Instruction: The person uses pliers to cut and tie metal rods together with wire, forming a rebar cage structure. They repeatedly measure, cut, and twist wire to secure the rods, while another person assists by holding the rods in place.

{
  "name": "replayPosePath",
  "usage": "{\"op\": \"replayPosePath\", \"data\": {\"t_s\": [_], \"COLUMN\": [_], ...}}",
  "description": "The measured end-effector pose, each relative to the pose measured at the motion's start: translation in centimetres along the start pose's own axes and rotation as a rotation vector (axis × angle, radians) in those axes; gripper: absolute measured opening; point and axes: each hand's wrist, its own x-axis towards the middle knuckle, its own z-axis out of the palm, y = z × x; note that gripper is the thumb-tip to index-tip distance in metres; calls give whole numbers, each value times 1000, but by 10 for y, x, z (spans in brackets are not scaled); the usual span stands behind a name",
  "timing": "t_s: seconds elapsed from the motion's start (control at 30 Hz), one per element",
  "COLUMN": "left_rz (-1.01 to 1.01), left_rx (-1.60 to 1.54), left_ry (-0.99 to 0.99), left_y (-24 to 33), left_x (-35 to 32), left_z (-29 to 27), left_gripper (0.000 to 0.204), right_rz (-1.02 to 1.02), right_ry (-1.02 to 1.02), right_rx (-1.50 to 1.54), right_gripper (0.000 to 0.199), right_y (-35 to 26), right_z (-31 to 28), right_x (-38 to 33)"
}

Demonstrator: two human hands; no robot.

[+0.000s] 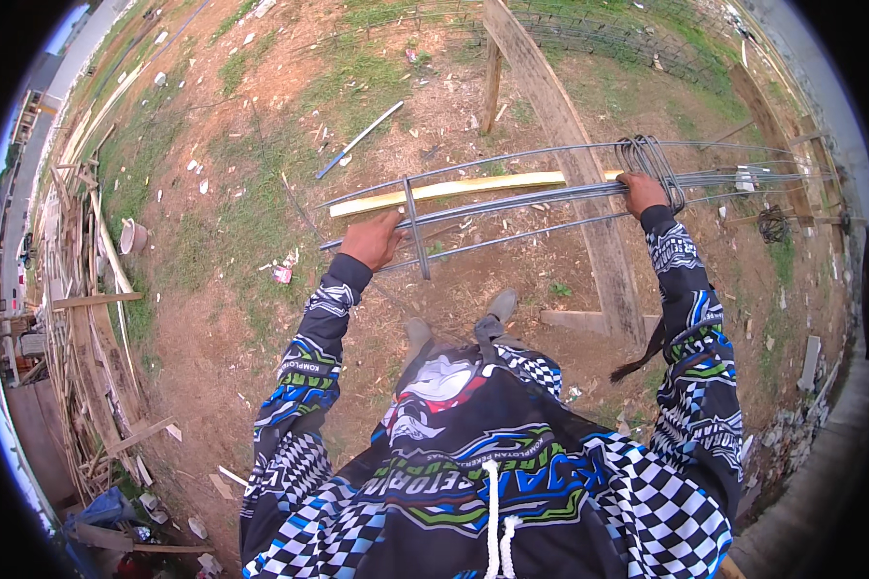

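Several long grey steel rods [512, 201] run crosswise in front of me, raised off the ground. My left hand [372, 239] is closed on the rods near their left ends, its fingertips beside a single upright rectangular steel stirrup [414, 227] that goes around them. Farther right, my right hand [642, 193] is closed around the rods, up against a bunch of stirrups [664, 164] hung on them. What lies under its fingers is partly hidden. A pale yellow wooden strip [454, 194] lies lengthwise among the rods.
A long wooden plank [550, 96] slants under the rods, with a wooden post [491, 87] at its far part. Stacked timber [92, 347] and a bucket [133, 236] stand left. A blue-and-white bar [359, 140] lies ahead. Coiled wire [772, 224] is at right.
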Motion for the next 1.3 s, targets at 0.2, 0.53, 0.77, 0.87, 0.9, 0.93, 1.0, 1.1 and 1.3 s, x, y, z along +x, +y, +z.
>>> {"op": "replayPosePath", "data": {"t_s": [0.2,0.53,0.77,0.87,0.9,0.93,1.0,1.1,1.3], "left_rz": [-90,10,-192,-11,-23,-23,-35,-18,-55], "left_rx": [99,-178,-185,-189,-191,-194,-228,-295,-456], "left_ry": [-91,-38,528,300,147,-16,-159,-226,204], "left_y": [-1,-30,-47,-40,-45,-41,-29,-29,-27], "left_x": [-1,-20,-41,19,36,49,70,96,93], "left_z": [4,-35,-46,-34,-26,-23,-16,-4,-11], "left_gripper": [37,39,32,39,40,42,41,38,30], "right_rz": [-63,-154,240,208,162,187,237,294,366], "right_ry": [330,414,152,210,271,297,349,372,356], "right_rx": [342,457,689,630,612,639,691,720,748], "right_gripper": [22,49,34,30,29,28,26,26,19], "right_y": [-149,-340,-388,-394,-395,-395,-391,-381,-352], "right_z": [-21,5,-8,25,32,30,26,20,19], "right_x": [-26,-73,-87,-77,-75,-75,-75,-76,-82]}}
